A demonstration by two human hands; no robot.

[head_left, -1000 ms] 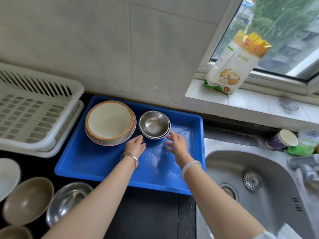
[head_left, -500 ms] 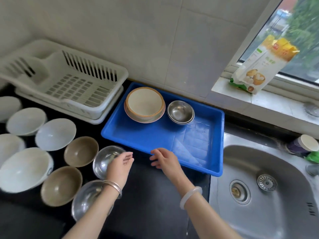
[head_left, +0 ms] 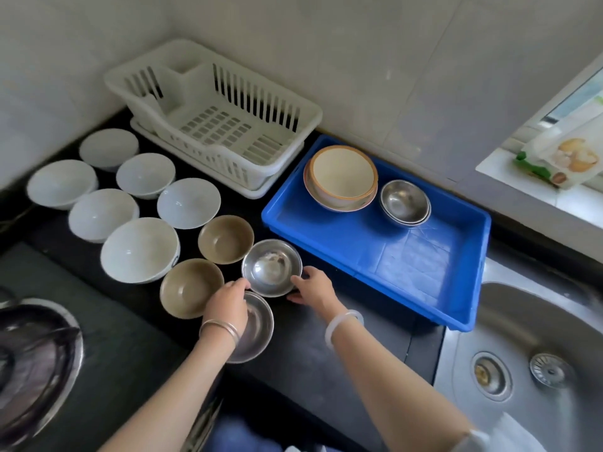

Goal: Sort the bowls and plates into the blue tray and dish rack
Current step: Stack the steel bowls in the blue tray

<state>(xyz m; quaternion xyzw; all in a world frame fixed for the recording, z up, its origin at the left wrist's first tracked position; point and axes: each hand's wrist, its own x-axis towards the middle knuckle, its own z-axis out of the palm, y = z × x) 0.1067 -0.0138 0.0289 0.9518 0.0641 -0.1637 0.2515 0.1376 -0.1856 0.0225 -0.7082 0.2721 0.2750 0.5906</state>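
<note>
A steel bowl sits on the black counter just left of the blue tray. My left hand holds its left rim and my right hand its right rim, fingers curled against it. A second steel bowl lies partly under my left hand. In the tray's far end stand a cream bowl on a plate and stacked steel bowls. The white dish rack holds no dishes.
Two brown bowls and several white bowls crowd the counter to the left. A gas burner is at the near left, a steel sink at the right. A food packet lies on the windowsill.
Both hands drew back out of the blue tray and moved left to the counter. They now close on the sides of the steel bowl. The view swung left and down.
</note>
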